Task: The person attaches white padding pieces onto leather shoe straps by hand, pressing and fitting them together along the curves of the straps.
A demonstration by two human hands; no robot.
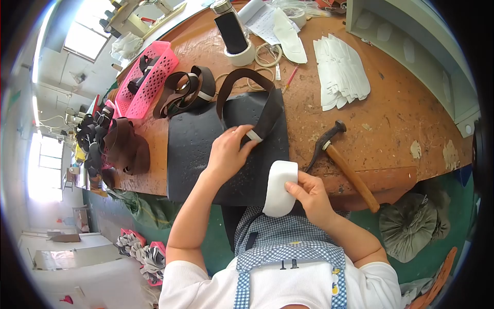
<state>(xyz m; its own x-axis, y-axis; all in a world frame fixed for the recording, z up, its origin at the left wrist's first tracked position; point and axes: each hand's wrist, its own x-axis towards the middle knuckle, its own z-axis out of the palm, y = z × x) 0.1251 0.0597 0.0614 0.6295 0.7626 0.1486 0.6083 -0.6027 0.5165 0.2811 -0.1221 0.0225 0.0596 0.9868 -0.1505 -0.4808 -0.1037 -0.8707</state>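
Observation:
My left hand (229,153) pinches a dark brown strap loop (230,88) beside a white band on it. The loop stands on edge over a black rubber-like mat (191,154), whose surface is pitted. Between the thumb and fingers of my right hand (313,198) is a white curved flat piece (278,190), held near the table's front edge. Right of the mat lies a hammer (352,177) with a wooden handle and a dark curved head. More rolled dark straps (205,85) with white bands rest behind the mat, to the left of the loop.
A pink basket (135,103) holds dark pieces at the left. Brown strap pieces (128,149) hang at the table's left edge. A fanned stack of white pieces (339,72) lies at the right. Tape rolls (241,55), a phone (231,32) and papers (262,23) are at the back.

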